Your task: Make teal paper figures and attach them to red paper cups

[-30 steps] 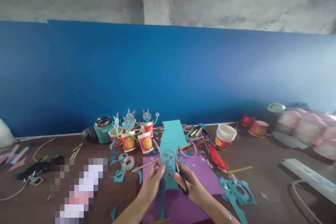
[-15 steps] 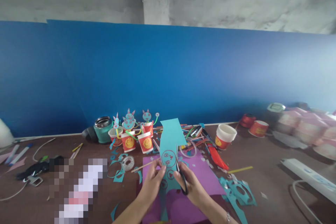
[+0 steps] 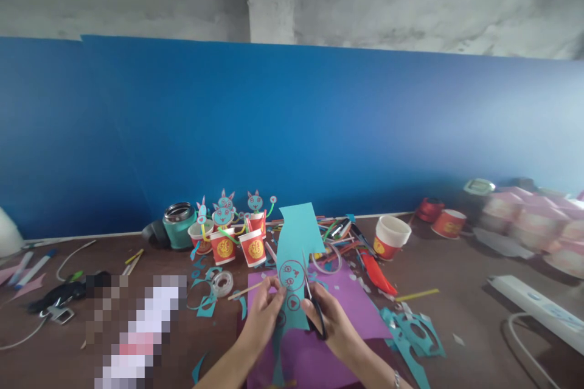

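Observation:
My left hand (image 3: 266,310) pinches the left edge of a turquoise sheet of paper (image 3: 298,228), thumb on top. Drawn in red on the sheet are a round face and smaller circles with hearts inside. Black-handled scissors (image 3: 318,316) sit in my right hand (image 3: 335,319), its fingers wrapped round the handles. Their blades point up and away, along the right side of the drawn face, at a slit in the paper. Purple paper (image 3: 353,310) lies on the table beneath both hands.
Red cups with turquoise cat figures (image 3: 223,249) stand at the back left near a teal flask (image 3: 179,228). A tape roll (image 3: 222,284) lies left of my hands. Turquoise offcuts (image 3: 417,334), stacked cups (image 3: 392,237) and a power strip (image 3: 538,310) are to the right.
The lower part of the turquoise sheet and my left hand have shifted slightly left. My right hand stays nearly in place with the scissors.

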`<state>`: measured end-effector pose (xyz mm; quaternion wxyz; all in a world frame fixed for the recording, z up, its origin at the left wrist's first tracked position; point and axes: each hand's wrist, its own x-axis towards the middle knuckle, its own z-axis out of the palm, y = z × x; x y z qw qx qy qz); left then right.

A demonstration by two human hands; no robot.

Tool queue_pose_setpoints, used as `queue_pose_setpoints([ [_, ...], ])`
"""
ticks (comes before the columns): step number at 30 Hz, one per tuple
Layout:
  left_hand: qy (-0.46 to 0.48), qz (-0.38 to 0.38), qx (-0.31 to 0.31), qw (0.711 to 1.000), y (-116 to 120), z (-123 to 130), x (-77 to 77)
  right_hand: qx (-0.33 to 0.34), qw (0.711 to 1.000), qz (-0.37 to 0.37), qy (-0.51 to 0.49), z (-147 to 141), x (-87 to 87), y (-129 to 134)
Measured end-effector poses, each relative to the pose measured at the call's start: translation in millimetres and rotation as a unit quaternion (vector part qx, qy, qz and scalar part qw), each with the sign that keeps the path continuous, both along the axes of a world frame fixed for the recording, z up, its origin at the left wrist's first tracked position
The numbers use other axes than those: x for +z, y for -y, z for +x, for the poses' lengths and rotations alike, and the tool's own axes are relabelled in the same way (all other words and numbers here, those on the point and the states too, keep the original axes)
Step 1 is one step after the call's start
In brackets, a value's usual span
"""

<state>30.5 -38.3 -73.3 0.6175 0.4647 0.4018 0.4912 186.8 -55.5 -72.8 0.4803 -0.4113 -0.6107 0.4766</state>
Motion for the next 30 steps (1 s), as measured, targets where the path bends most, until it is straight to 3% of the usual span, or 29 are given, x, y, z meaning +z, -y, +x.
queue_pose_setpoints([
  [10,-0.049,-0.001,0.030,0.998,-7.4,-7.9,-4.1,0.026,0.999,-0.020,0.024,5.5,3.0,-0.5],
  [20,-0.027,0.017,0.050,0.998,-15.6,-12.4,-11.2,0.036,0.998,-0.015,0.049,11.1,3.6,-0.2],
  [30,0.000,-0.018,0.028,0.999,-15.8,-17.1,9.9,0.044,0.993,-0.094,0.054,19.9,20.9,3.6],
])
